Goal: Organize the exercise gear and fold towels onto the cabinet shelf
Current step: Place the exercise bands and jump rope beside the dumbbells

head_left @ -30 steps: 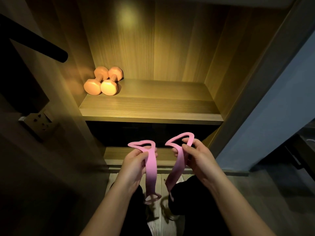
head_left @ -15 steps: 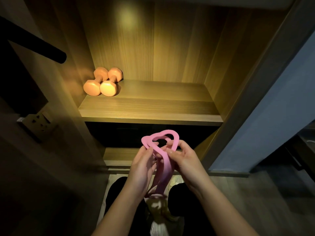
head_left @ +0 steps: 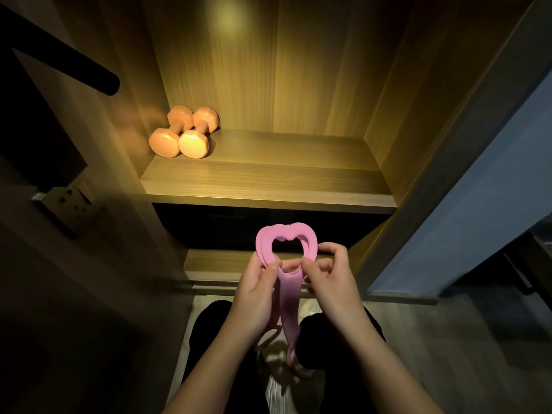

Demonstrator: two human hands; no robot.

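Note:
A pink resistance band (head_left: pixel 287 300) with heart-shaped end loops hangs doubled between my hands, below the lit cabinet shelf (head_left: pixel 268 186). The two end loops lie stacked, one over the other, at the top. My left hand (head_left: pixel 257 297) pinches the loops from the left with thumb and fingers. On the right side, my right hand (head_left: pixel 328 282) pinches them as well. The band's folded lower part dangles down in front of my legs. Two orange dumbbells (head_left: pixel 183 132) lie side by side at the shelf's back left corner.
A dark lower compartment (head_left: pixel 263 225) opens under the shelf. To the left, an open cabinet door (head_left: pixel 74 174) carries a black bar handle (head_left: pixel 59 55), and a blue wall panel (head_left: pixel 478 204) stands on the right. Wood flooring (head_left: pixel 448 354) is underfoot.
My hands have come together from about a hand's width apart, bringing the band's two end loops into one stacked heart shape. The dumbbells have not moved.

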